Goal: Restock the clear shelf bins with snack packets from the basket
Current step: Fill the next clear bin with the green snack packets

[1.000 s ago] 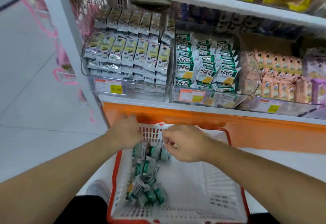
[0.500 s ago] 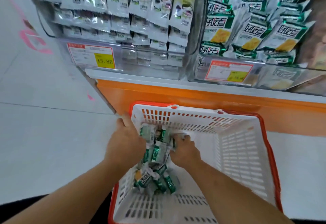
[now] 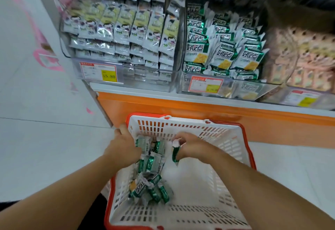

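A white basket with a red rim (image 3: 233, 159) stands on the floor below the shelf. Several green and white snack packets (image 3: 148, 188) lie along its left side. My left hand (image 3: 123, 146) reaches into the basket's far left corner and grips a bunch of green packets (image 3: 150, 145). My right hand (image 3: 190, 145) is over the basket's middle and pinches one green packet (image 3: 175, 154) that hangs down from its fingers. Above, a clear bin (image 3: 223, 84) holds rows of the same green packets (image 3: 223, 55).
Left of the green bin, another clear bin (image 3: 101, 70) holds silver and yellow packets and carries a price tag. A bin of pink packets (image 3: 301, 63) stands at the right. An orange shelf base (image 3: 199, 110) runs behind the basket. White tiled floor (image 3: 45, 148) lies to the left.
My right hand has lifted away from the pile to the right with one green packet pinched in it. My left hand stays in the basket's far left corner on the packets.
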`<state>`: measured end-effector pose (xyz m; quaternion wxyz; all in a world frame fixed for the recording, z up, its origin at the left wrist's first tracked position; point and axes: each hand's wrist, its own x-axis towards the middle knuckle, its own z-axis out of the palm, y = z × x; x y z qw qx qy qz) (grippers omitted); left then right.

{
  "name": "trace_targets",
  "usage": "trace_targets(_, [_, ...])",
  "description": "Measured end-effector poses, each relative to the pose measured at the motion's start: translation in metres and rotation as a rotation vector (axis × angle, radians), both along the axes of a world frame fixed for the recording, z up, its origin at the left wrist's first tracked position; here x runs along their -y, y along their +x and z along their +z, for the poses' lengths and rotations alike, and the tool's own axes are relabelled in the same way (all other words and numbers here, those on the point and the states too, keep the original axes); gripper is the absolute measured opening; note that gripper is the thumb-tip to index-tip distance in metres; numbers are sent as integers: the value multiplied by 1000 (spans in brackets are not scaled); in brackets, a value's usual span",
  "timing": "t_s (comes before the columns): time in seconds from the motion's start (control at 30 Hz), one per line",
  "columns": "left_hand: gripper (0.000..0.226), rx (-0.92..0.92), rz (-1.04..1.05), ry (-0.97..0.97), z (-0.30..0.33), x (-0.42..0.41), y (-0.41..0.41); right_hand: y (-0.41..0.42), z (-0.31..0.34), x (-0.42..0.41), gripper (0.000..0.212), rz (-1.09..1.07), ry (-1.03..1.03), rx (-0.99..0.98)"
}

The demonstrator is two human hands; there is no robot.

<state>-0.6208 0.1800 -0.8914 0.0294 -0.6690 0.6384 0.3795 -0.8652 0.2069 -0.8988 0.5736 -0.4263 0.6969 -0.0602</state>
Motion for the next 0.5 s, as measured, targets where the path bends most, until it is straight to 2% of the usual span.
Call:
trace_targets(0.07, [95,97,-18,43,16,-1,1,-4,43,3,62,80,-75,0])
trace_targets(0.13, [88,346,-98,-21,40,-4,0,-8,86,2,65,132,-152,-16])
trace_targets(0.17, [77,450,-171,-57,53,-5,-2,-12,108,0,66,157,-193,-9])
trace_targets(0.2, [63,478,-238,-102,66,-5,-6,-15,128,-3,69,175,-236,14])
trace_targets(0.23, [45,412,-288,-141,78,-5,-11,-20,149,-7,74,183,-274,44])
trace_targets(0.27, [25,257,-301,-169,91,-5,-17,-24,170,-13,80,185,-307,74])
trace_targets(0.3, [12,9,-259,-154,107,-6,-26,-29,187,-20,83,184,-340,86])
trace_targets(0.33, [13,-284,-145,-76,126,-9,-38,-34,202,-26,81,176,-385,88])
trace_targets(0.4, [17,-819,95,208,164,-18,-63,-46,221,-35,70,126,-466,91])
trace_targets(0.43, [22,-957,138,296,179,-20,-73,-50,226,-38,66,96,-499,100])
trace_targets(0.5, [30,-1047,97,290,199,-22,-91,-55,237,-41,63,69,-562,84])
